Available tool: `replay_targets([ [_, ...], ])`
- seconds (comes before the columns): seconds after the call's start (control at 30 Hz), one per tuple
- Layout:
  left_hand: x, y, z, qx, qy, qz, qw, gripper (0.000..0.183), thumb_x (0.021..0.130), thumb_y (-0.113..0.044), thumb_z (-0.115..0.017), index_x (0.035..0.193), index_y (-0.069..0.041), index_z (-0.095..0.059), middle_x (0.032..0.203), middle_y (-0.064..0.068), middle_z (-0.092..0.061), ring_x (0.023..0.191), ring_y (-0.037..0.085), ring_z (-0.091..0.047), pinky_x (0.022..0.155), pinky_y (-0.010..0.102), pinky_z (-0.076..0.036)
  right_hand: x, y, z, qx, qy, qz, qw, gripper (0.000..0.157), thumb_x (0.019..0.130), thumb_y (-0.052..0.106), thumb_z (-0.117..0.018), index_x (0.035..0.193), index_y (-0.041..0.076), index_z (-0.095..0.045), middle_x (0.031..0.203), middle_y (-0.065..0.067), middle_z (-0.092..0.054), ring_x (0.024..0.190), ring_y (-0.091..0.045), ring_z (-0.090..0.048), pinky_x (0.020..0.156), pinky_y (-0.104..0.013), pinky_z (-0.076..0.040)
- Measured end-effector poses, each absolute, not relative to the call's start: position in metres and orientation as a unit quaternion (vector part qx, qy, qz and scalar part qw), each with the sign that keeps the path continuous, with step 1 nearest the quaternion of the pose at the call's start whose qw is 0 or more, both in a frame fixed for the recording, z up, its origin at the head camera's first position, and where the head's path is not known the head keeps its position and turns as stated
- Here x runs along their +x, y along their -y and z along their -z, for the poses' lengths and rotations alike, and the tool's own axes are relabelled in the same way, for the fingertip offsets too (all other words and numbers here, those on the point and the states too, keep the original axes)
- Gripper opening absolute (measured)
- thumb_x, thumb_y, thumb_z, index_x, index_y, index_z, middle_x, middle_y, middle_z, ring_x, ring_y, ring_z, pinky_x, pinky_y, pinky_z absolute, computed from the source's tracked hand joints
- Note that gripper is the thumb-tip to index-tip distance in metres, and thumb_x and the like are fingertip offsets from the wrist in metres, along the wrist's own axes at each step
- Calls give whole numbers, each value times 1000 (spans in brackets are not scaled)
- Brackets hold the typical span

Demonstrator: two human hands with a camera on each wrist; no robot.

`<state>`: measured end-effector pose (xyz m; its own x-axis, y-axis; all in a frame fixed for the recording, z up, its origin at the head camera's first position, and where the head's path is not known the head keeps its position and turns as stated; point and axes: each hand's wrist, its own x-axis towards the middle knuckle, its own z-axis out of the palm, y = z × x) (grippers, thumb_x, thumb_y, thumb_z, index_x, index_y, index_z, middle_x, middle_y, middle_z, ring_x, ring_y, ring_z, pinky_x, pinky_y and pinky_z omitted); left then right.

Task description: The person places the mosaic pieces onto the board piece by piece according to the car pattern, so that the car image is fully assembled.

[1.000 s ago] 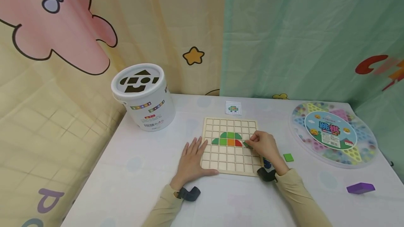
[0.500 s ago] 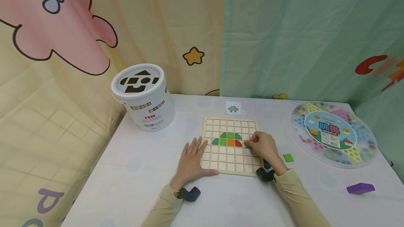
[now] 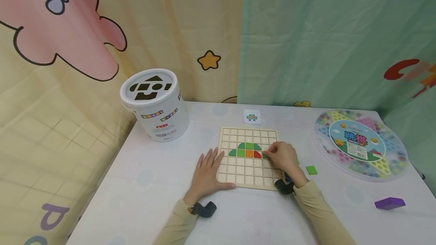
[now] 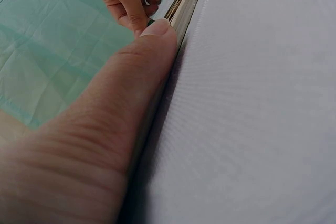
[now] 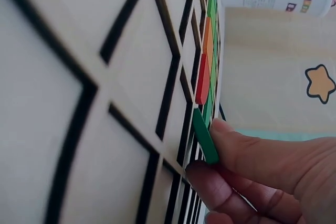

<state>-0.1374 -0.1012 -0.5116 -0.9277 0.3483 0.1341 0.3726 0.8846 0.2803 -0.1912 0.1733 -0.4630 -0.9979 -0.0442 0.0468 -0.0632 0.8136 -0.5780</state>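
Observation:
A wooden grid board (image 3: 246, 180) lies on the table with green, orange and red tiles (image 3: 249, 154) set in its upper rows. My right hand (image 3: 282, 157) pinches a dark green tile (image 5: 206, 137) between thumb and finger. In the right wrist view this tile stands tilted, one end down at the grid beside the red tile (image 5: 202, 80). My left hand (image 3: 206, 179) rests at the board's left side, fingers spread and straight. Its thumb (image 4: 139, 61) lies along the board's front edge. The pinching fingers partly cover the green tile in the head view.
Right of the board lies a loose green tile (image 3: 311, 170), and dark blue pieces (image 3: 288, 177) sit partly under my right wrist. A pattern card (image 3: 251, 117) lies behind the board. Around stand a white bucket (image 3: 163, 120), a round game box (image 3: 361, 143) and a purple block (image 3: 390, 203).
My right hand has shifted very slightly left with the green tile, which now sits lower against the grid. A bit of another green piece shows behind the right wrist. The left hand stays put.

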Motion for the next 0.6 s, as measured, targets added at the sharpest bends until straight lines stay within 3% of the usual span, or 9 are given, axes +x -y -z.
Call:
replay_targets([
  [0.43, -137, 102, 512, -190, 968, 160, 43, 114, 66, -78, -62, 150, -11, -27, 156, 11, -18, 143, 27, -9, 114, 45, -5, -186, -179, 456, 54, 956, -287, -13, 11, 81, 21, -76, 84, 10, -76, 82, -3, -70, 76, -24, -62, 61, -37, -49],
  [0.6, -138, 102, 514, -190, 968, 156, 47, 114, 66, -78, -61, 151, -11, -27, 156, 10, -18, 143, 26, -8, 114, 45, -5, -185, -180, 456, 58, 958, -281, -20, 8, 81, 18, -75, 84, 10, -75, 75, 2, -67, 70, -19, -60, 58, -35, -47],
])
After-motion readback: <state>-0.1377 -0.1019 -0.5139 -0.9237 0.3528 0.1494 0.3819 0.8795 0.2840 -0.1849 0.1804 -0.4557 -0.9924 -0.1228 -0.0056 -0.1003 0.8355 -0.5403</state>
